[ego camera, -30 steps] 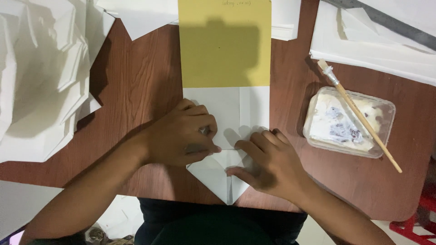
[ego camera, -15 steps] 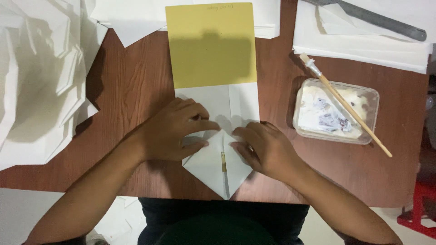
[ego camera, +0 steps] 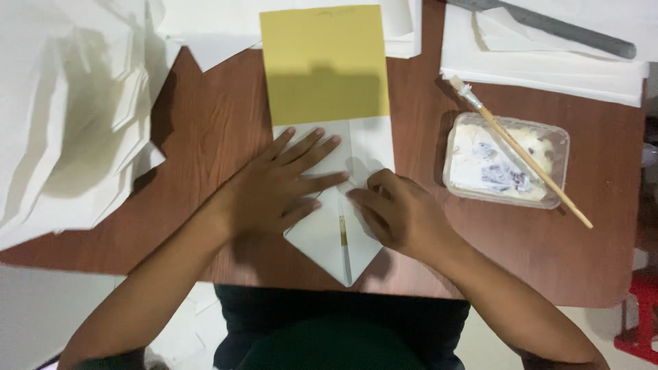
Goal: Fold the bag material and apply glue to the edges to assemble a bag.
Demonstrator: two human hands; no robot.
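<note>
White folded paper [ego camera: 336,240] lies on the brown wooden worktop [ego camera: 205,116], just in front of the person, with its lower end folded into a point toward the worktop's near edge. Its upper part is yellow [ego camera: 322,65] and reaches away from the person. The left hand [ego camera: 277,188] lies flat and open on the left flap of the folded paper, fingers spread, pressing it down. The right hand [ego camera: 401,216] rests on the right flap with fingers curled, the fingertips pushing on the crease near the middle seam; it grips nothing.

To the right of the folded paper stands a clear plastic tray [ego camera: 506,162] with white paste inside, and a thin brush [ego camera: 521,161] lies across it. To the left of the folded paper is a heap of creased white sheets [ego camera: 68,123]. Beyond the tray lie more white sheets [ego camera: 548,62] with a dark metal ruler [ego camera: 548,27] on them.

For a clean fold, I think the flat hand should hold the paper steady while the fingertips run along the crease, with both flaps meeting evenly at the seam.
</note>
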